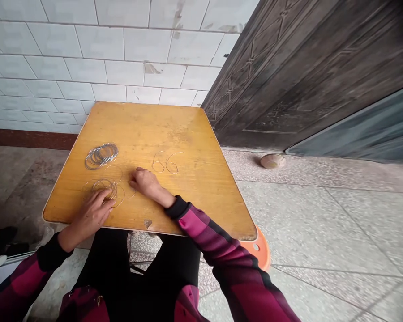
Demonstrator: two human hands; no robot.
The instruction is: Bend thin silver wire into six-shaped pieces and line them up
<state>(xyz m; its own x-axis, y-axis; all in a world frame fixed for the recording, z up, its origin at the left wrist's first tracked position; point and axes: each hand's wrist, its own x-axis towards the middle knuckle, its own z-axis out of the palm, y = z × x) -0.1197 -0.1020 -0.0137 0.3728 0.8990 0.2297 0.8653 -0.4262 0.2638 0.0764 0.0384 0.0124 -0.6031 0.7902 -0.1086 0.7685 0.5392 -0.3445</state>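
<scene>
Head view, hard-to-read items first. Cannot count the loose wire rings (116,185): thin, pale against the wood, overlapping, partly covered by the left hand (90,213). Cannot tell whether the right hand (147,182) pinches any wire: fingers curled under, knuckles up, fingertips hidden against the tabletop. Cuts off both forearms at the bottom edge, leaving only magenta-and-black sleeves (215,241) and a dark lap below the near edge of the table (195,134). Hides most of an orange stool (261,252) behind the table corner at 4 o'clock.

Places the loose wire rings flat on the table at 8 o'clock of its surface, near the front edge. Round, so no true long axis; cluster spread roughly along the 9-to-3 line. Left hand: in from 7 o'clock, fingers extended and slack, tips resting on the rings, pointing toward 1 o'clock. Right hand: just beside the cluster at its 3 o'clock, wrist trailing toward 4 o'clock.

Records a tidy bundle of rings (100,155) at 12 o'clock of the cluster, near but apart, fanned toward 2 o'clock. Records two bent wire pieces (166,162) at 1 o'clock of the right hand, side by side, loops low, tails rising toward 1 o'clock. Notes a small bowl (272,161) on the floor at 3 o'clock, by a dark door (305,80); white tiled wall (104,44) at 12 o'clock.
</scene>
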